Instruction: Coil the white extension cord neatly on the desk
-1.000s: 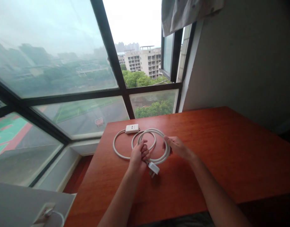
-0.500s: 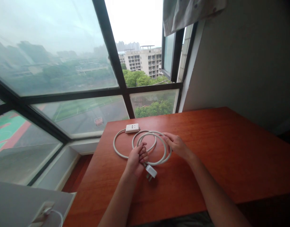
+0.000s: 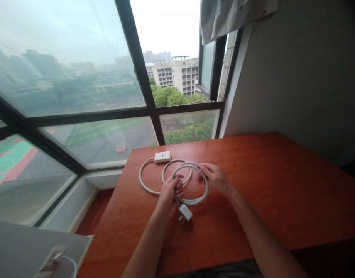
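1 white cord [image 3: 207, 190], coiled over the desk [image 3: 281, 185], both hands on it. Left hand [image 3: 171, 190], at 9 o'clock of the held coil: fingers curled closed around the cord near its plug. Right hand [image 3: 213, 177], at 2 o'clock: cord held between thumb and fingers. 1 white plug [image 3: 185, 212], between 6 and 7 o'clock, prongs pointing downward. 1 white socket block [image 3: 162, 157], resting at 10 o'clock.

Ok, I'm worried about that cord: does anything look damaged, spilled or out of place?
Nothing stands out. The pale cord loops between the left hand and right hand, with no break visible; the plug looks whole, and the socket box rests on the table. Fine wear is too small to tell.
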`<state>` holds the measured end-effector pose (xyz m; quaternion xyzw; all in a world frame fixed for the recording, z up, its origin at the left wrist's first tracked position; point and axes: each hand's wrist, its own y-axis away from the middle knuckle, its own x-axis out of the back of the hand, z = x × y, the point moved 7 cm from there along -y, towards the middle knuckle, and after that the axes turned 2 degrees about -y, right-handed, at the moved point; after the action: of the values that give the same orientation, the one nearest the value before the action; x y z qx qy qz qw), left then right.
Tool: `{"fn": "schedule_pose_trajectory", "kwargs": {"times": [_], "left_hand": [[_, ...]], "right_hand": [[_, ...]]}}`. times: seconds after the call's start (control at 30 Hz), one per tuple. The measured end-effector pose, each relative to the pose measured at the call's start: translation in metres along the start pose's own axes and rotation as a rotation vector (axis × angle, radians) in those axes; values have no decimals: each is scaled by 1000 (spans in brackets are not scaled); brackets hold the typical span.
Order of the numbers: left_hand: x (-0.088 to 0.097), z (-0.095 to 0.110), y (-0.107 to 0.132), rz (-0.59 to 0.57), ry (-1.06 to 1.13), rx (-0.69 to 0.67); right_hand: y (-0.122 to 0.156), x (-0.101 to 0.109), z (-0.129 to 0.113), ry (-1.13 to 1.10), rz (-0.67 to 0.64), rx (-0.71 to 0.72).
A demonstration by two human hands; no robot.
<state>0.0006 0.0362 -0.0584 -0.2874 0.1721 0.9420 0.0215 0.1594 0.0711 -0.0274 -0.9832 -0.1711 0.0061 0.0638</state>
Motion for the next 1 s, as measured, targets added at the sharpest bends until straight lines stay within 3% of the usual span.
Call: {"fn": "schedule_pose_trajectory", "kwargs": {"times": [0.43, 0.6, 0.73, 0.83, 1.0], "left_hand": [[2, 16, 2, 5, -165, -83], [4, 10, 1, 25, -147, -69], [3, 5, 1, 16, -119, -53], [0, 3, 3, -22, -119, -28], [-5, 1, 5, -69, -140, -18]], "right_hand": [[5, -6, -3, -62, -145, -39], [3, -12, 6, -32, -92, -35], [1, -16, 9, 120, -62, -18], [1, -12, 10, 198, -83, -4], [-7, 10, 18, 69, -80, -75]]}}
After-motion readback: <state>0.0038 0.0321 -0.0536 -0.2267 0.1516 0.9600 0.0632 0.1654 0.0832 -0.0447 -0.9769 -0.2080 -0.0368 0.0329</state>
